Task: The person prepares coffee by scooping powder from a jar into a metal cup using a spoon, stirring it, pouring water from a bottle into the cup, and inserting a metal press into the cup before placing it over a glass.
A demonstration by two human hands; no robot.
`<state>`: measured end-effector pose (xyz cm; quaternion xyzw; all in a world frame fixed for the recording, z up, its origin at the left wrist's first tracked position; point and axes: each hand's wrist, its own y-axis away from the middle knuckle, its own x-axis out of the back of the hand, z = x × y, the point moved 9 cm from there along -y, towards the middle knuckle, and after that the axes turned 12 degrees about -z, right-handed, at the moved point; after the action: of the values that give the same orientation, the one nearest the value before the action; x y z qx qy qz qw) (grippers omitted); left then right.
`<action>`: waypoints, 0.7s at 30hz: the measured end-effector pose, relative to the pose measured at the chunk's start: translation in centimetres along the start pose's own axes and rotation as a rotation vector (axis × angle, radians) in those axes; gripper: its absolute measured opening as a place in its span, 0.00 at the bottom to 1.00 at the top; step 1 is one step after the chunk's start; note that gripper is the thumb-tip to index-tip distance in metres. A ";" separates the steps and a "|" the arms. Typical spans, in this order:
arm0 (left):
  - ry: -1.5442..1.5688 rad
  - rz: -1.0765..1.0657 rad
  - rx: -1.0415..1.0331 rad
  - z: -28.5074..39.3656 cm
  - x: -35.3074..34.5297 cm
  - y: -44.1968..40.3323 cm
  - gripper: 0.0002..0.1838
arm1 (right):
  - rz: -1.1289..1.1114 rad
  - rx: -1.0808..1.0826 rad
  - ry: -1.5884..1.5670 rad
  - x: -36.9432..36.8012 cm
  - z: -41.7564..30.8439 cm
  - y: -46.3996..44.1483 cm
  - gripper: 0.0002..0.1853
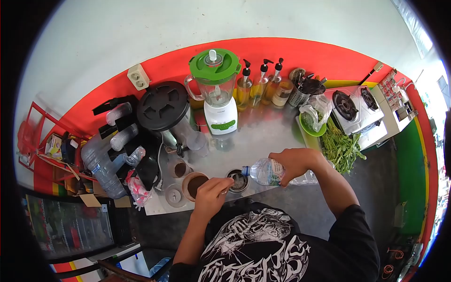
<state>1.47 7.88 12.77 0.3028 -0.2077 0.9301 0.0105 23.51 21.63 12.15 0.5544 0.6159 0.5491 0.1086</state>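
My right hand [293,165] is wrapped round a clear plastic water bottle [261,171] with a paper label. The bottle lies nearly level, its blue neck over the rim of a round metal-rimmed cup [238,182] with dark, shiny contents. My left hand [211,196] is closed in a pinch left of that cup; a thin glint shows at its fingertips, too small to name. Partly behind this hand stands a tub of brown powder [195,184]. Beside the tub are a smaller cup with brown contents [180,169] and a round translucent lid [175,195].
A green-lidded blender [220,113] stands at the back of the metal table [263,136], beside several pump bottles [256,87]. To the left are a black-lidded container [162,105] and stacked plastic cups [124,136]. Leafy greens [340,148] and a gas stove [357,110] sit right.
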 end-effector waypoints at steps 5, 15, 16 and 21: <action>-0.073 -0.046 -0.086 1.2 -0.4 0.2 0.13 | -0.027 0.010 -0.011 0.1 -0.1 0.0 0.50; 0.031 -0.085 -0.029 0.5 -1.4 0.7 0.14 | 0.006 0.064 -0.077 -0.3 0.0 -0.1 0.55; 0.009 -0.050 -0.004 0.2 -0.7 0.7 0.13 | 0.006 0.064 -0.077 -0.4 0.1 0.0 0.55; 0.048 0.040 0.047 0.0 0.7 0.7 0.09 | 0.404 0.349 -0.321 1.2 0.9 0.1 0.56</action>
<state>0.79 7.17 12.96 0.2764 -0.1914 0.9417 -0.0102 23.80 23.04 12.43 0.7556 0.5532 0.3509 -0.0039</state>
